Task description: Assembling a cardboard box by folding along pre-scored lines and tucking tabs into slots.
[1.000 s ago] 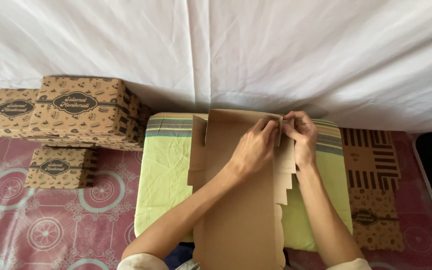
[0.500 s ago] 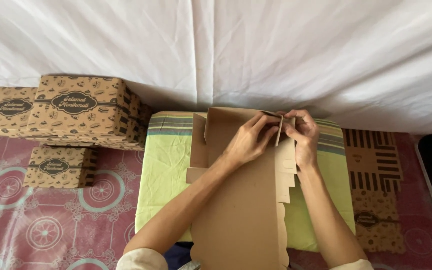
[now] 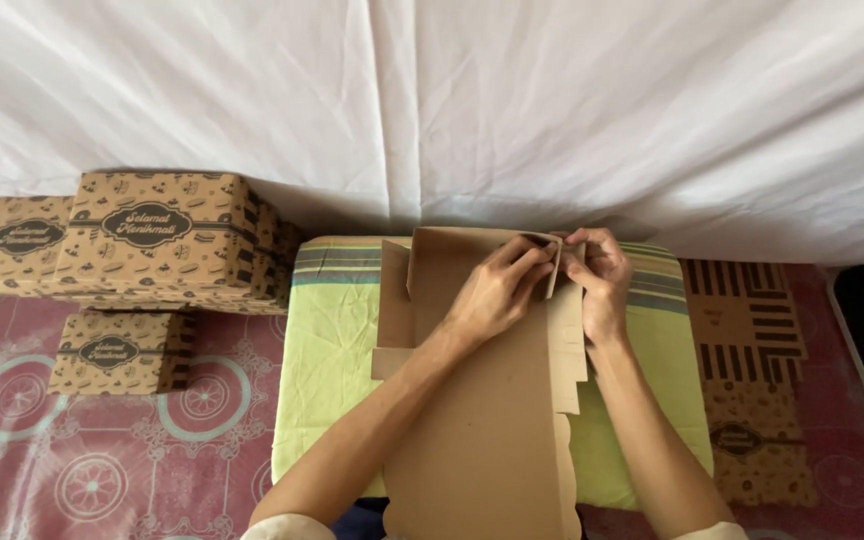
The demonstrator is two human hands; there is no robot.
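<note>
A flat brown cardboard box blank [image 3: 492, 400] lies lengthwise on a light green cushion [image 3: 327, 350] in front of me. My left hand [image 3: 492, 290] and my right hand [image 3: 597, 280] meet at the blank's far right corner. Both pinch a small corner flap [image 3: 554, 262] there, which stands tilted up from the sheet. The blank's far edge is folded up a little, and its left side flaps lie flat on the cushion.
Several folded brown printed boxes [image 3: 152, 235] are stacked at the left, with a smaller one [image 3: 117, 350] in front on the red patterned mat [image 3: 102, 470]. Flat printed blanks [image 3: 747, 350] lie at the right. A white sheet [image 3: 432, 100] hangs behind.
The corner flap between my fingers has been bent further upright, and my hands have shifted slightly toward the far edge. The view has moved a little.
</note>
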